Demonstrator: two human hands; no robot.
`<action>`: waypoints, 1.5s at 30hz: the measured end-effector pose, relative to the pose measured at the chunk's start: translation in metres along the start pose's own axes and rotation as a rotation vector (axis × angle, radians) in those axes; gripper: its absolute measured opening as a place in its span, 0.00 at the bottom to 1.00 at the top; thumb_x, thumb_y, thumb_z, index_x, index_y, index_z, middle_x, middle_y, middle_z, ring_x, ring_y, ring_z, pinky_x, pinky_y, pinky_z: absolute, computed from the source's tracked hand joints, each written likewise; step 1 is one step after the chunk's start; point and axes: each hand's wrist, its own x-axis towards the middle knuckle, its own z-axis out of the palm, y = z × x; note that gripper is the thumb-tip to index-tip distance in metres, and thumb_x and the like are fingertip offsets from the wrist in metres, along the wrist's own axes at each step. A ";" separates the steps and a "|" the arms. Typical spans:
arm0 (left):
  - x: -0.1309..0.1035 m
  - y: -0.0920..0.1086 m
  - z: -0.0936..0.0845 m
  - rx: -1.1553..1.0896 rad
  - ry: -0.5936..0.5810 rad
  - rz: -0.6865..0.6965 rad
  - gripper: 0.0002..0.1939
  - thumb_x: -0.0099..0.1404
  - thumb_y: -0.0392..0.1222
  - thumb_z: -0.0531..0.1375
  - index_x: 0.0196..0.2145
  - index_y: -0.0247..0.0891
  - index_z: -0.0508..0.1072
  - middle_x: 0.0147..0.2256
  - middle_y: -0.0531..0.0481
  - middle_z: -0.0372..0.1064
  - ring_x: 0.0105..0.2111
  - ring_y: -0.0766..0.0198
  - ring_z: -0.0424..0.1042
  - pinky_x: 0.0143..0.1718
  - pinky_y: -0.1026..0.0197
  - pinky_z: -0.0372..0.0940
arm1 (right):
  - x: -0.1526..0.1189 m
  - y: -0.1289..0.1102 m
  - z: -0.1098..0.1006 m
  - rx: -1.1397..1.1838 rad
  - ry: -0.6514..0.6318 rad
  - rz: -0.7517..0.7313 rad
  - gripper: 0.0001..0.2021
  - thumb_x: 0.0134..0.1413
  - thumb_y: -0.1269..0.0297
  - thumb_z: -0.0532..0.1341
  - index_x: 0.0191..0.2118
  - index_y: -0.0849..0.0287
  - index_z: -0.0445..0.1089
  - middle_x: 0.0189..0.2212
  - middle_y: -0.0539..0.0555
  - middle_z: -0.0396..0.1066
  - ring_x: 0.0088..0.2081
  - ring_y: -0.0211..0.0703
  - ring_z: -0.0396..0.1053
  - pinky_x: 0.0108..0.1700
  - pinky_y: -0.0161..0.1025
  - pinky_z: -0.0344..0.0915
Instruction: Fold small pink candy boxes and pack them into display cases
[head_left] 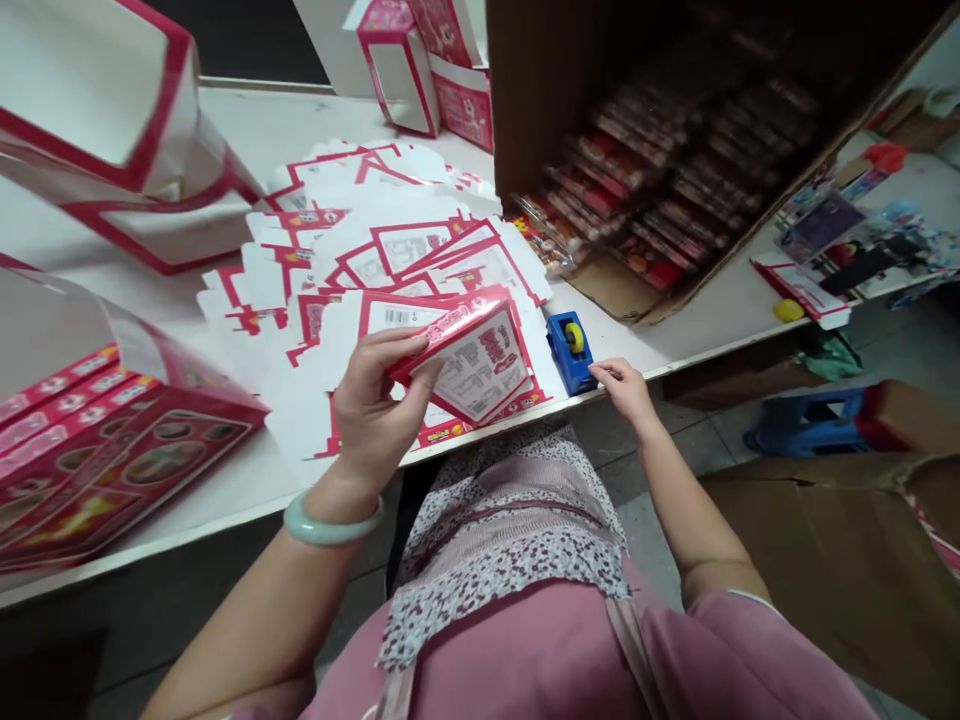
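Observation:
My left hand (386, 400) grips a small pink and white carton (484, 362) by its left end, thumb in front and fingers behind. The carton is tilted above flat printed carton blanks (405, 250) spread over the table. At the table's front edge, my right hand (624, 388) has its thumb and forefinger pinched together at the near end of a blue tape dispenser (568, 368) with a yellow roll. Whatever lies between those fingertips is too small to make out.
A large brown cardboard box (622, 290) holding several wrapped packs (652, 200) lies open at the back right. Bigger pink boxes (161, 190) stand on the left, one filled with small cartons (75, 400). A blue stool (817, 420) is on the floor at right.

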 end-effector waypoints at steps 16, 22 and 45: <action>0.019 0.015 -0.019 0.286 -0.157 0.276 0.24 0.66 0.35 0.66 0.57 0.43 0.67 0.40 0.48 0.71 0.38 0.60 0.73 0.35 0.61 0.70 | -0.037 -0.126 0.019 0.484 -0.351 -0.042 0.12 0.54 0.53 0.67 0.39 0.53 0.79 0.29 0.51 0.78 0.24 0.37 0.69 0.31 0.40 0.72; 0.035 0.028 -0.022 0.626 -0.503 0.424 0.25 0.74 0.37 0.52 0.67 0.43 0.60 0.37 0.47 0.67 0.27 0.64 0.66 0.24 0.65 0.59 | 0.006 -0.185 0.055 0.388 -0.381 -0.273 0.27 0.57 0.59 0.65 0.62 0.51 0.70 0.30 0.49 0.79 0.22 0.36 0.66 0.29 0.38 0.70; -0.004 -0.019 -0.018 0.048 -0.065 0.069 0.30 0.69 0.38 0.64 0.66 0.48 0.64 0.51 0.44 0.68 0.53 0.57 0.71 0.54 0.55 0.71 | 0.059 -0.203 0.027 0.194 -0.554 -0.447 0.18 0.60 0.50 0.61 0.28 0.59 0.74 0.26 0.50 0.71 0.31 0.37 0.66 0.33 0.34 0.61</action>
